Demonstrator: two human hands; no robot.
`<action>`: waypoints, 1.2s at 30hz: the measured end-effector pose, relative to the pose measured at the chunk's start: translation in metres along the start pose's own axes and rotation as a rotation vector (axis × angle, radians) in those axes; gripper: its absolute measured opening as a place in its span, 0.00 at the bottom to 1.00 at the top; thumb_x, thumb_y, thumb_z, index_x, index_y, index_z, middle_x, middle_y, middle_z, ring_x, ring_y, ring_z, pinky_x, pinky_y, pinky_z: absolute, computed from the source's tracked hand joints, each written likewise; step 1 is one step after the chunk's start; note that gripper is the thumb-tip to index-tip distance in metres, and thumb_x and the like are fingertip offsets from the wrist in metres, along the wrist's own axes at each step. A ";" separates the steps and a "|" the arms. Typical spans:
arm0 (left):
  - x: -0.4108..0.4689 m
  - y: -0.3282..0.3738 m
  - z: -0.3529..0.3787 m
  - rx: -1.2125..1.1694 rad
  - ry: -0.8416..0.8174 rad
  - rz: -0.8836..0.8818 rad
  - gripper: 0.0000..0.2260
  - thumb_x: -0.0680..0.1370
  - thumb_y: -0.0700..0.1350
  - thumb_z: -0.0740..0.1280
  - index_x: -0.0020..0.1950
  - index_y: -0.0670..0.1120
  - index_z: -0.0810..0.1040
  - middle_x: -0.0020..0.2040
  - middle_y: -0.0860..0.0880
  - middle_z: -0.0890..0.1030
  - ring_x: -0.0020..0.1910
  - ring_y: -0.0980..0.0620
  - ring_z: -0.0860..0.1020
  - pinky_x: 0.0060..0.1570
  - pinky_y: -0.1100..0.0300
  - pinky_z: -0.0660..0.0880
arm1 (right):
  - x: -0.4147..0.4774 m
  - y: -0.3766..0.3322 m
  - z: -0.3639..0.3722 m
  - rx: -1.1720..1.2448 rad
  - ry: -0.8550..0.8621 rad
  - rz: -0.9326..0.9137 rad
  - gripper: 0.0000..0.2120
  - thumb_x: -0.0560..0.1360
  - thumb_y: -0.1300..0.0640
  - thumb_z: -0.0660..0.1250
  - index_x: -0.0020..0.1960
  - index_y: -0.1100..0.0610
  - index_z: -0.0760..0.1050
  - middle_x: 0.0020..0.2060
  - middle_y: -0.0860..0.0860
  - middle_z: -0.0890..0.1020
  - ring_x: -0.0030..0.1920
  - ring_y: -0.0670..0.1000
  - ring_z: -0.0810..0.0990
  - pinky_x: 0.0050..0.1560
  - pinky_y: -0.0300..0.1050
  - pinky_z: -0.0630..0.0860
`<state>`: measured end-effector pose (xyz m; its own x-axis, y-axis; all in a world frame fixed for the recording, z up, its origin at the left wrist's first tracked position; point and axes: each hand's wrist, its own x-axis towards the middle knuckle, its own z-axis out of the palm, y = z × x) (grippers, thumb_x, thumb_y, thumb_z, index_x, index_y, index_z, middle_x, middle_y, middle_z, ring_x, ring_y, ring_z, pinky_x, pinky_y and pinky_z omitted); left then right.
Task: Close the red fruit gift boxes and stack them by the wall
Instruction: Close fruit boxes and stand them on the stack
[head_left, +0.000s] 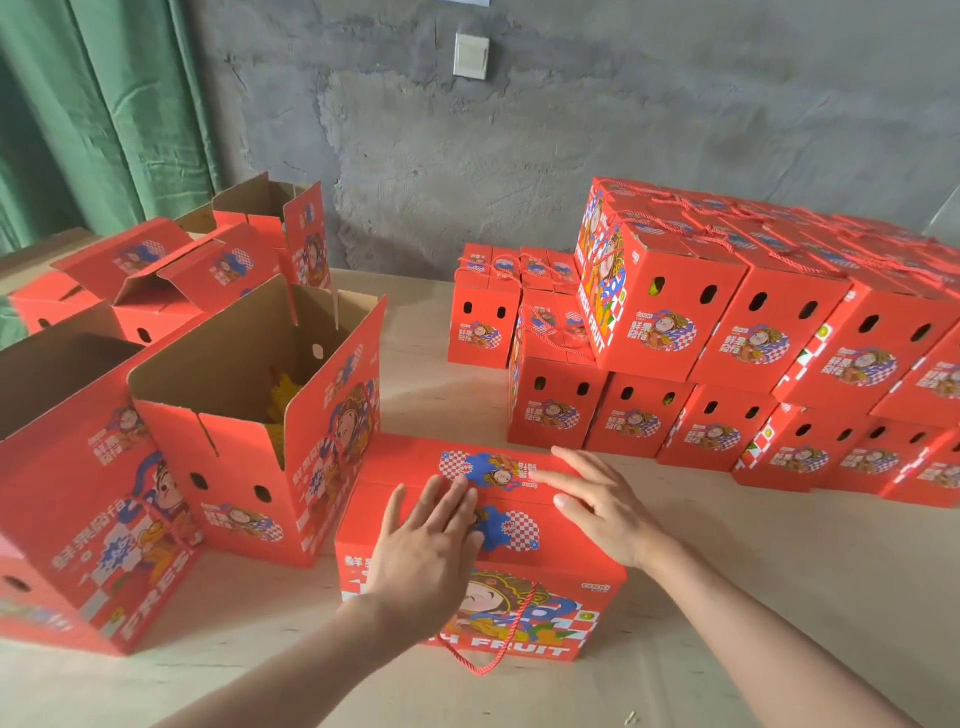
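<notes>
A red fruit gift box stands in front of me on the wooden table, its two top flaps folded down. My left hand lies flat on the near flap with straight fingers. My right hand presses flat on the far flap at the right. A red cord handle hangs down the box's front. To the left stand open red boxes with raised flaps; yellow packing shows inside one. A stack of closed red boxes sits two layers high at the right, by the grey wall.
More open red boxes stand at the back left before a green curtain. A white switch plate is on the wall. Bare tabletop lies between the near box and the stack.
</notes>
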<state>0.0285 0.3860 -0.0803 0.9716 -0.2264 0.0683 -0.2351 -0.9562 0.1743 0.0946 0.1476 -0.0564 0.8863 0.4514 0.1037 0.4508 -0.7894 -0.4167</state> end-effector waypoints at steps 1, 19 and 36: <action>-0.003 0.002 0.000 0.009 0.002 -0.009 0.25 0.81 0.58 0.38 0.78 0.53 0.45 0.76 0.59 0.42 0.77 0.53 0.39 0.69 0.49 0.29 | 0.000 -0.001 0.001 -0.011 0.035 -0.011 0.17 0.81 0.52 0.58 0.66 0.35 0.69 0.72 0.40 0.61 0.70 0.38 0.53 0.71 0.39 0.46; 0.046 0.016 -0.010 -0.185 0.186 -0.061 0.19 0.79 0.51 0.60 0.70 0.54 0.69 0.68 0.49 0.65 0.69 0.46 0.62 0.69 0.49 0.55 | -0.057 -0.058 0.008 -0.220 -0.214 0.384 0.38 0.73 0.27 0.50 0.77 0.40 0.44 0.74 0.59 0.59 0.73 0.60 0.60 0.70 0.52 0.57; 0.030 -0.025 0.002 -1.741 -0.190 -1.070 0.24 0.81 0.58 0.57 0.62 0.39 0.75 0.56 0.40 0.79 0.56 0.41 0.77 0.60 0.46 0.71 | -0.002 -0.075 0.048 1.352 0.134 1.062 0.24 0.81 0.45 0.57 0.32 0.54 0.79 0.28 0.52 0.83 0.29 0.49 0.81 0.28 0.39 0.75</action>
<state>0.0638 0.4031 -0.0849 0.6731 0.0631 -0.7368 0.6491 0.4269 0.6296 0.0540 0.2262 -0.0683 0.7475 -0.0853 -0.6587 -0.6312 0.2174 -0.7445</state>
